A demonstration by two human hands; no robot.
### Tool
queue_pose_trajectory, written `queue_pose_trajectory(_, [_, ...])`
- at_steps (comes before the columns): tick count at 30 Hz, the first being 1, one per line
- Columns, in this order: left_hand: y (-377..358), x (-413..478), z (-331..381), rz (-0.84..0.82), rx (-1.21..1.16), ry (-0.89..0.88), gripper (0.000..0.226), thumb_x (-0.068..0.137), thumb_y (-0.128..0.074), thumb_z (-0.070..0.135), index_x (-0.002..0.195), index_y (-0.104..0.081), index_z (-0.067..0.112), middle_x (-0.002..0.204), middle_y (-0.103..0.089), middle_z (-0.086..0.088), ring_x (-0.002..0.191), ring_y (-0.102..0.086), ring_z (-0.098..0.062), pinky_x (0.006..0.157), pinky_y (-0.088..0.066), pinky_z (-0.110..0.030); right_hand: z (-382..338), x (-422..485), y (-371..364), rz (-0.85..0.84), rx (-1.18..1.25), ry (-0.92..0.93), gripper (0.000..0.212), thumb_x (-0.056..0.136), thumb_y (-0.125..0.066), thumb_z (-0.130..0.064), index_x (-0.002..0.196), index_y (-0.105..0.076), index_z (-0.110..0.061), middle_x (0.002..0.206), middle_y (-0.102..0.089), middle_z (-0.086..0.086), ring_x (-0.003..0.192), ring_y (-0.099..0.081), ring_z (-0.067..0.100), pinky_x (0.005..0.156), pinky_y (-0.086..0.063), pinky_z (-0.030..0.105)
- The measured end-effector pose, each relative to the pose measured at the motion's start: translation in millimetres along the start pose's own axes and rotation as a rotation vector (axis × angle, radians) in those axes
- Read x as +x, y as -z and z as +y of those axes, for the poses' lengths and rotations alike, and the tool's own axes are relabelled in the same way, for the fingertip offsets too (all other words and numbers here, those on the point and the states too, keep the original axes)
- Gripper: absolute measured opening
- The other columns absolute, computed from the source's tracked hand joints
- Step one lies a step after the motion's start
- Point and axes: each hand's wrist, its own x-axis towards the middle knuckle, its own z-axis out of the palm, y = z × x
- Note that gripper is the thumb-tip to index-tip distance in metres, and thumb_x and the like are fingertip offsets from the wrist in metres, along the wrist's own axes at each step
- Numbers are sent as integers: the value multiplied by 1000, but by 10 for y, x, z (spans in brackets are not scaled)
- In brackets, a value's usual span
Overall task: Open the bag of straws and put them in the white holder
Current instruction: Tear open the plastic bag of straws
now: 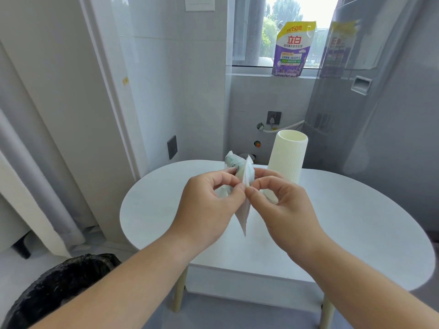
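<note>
I hold a thin white and pale green bag of straws (245, 173) upright above the white oval table (356, 233). My left hand (209, 203) pinches its left side near the top between thumb and fingers. My right hand (282, 207) pinches the right side beside it. The bag's lower end hangs down between my hands. The white ribbed holder (286, 157), a tall open cylinder, stands on the table just behind my right hand. No straws show outside the bag.
A bin with a black liner (59, 288) sits on the floor at lower left. A purple and yellow detergent pouch (293, 49) stands on the window sill. A grey appliance (380, 103) rises at the right. A curtain hangs at far left.
</note>
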Motion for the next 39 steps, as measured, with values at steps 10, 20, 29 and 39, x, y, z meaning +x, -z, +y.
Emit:
queue_pose_trajectory(10, [-30,24,-21,61,92,-29,13,84,-70,34,80,-77,24,112,-76,18,106,-68,5,82,-48,-2,50,15,-43,79,-70,85,22,88,-71,-11,67,-71,-17,113,-71,-16,99,-65,-9,72,-50,5])
queue_pose_trajectory(20, [-42,26,-56,67,-11,26,16,74,-72,34,77,-79,21,109,-80,10,107,-70,4,90,-62,-39,105,54,34,77,-173,102,12,88,-75,-28,83,-65,-31,99,-72,-21,104,-66,-1,73,-57,19])
queue_pose_trajectory(29, [-42,34,-18,91,-31,99,21,81,-62,47,87,-69,28,99,-73,27,99,-65,14,79,-63,-29,36,113,84,113,-4,-4,39,102,-55,-13,104,-72,-49,93,-72,-37,95,-71,-4,73,-63,28])
queue_pose_trajectory(39, [-102,97,-300,-249,-1053,846,97,86,-61,73,141,-49,-6,129,-69,-28,114,-71,-40,98,-56,-55,-45,163,206,82,645,-275,28,100,-53,-5,101,-81,-10,109,-78,14,96,-76,27,72,-62,34])
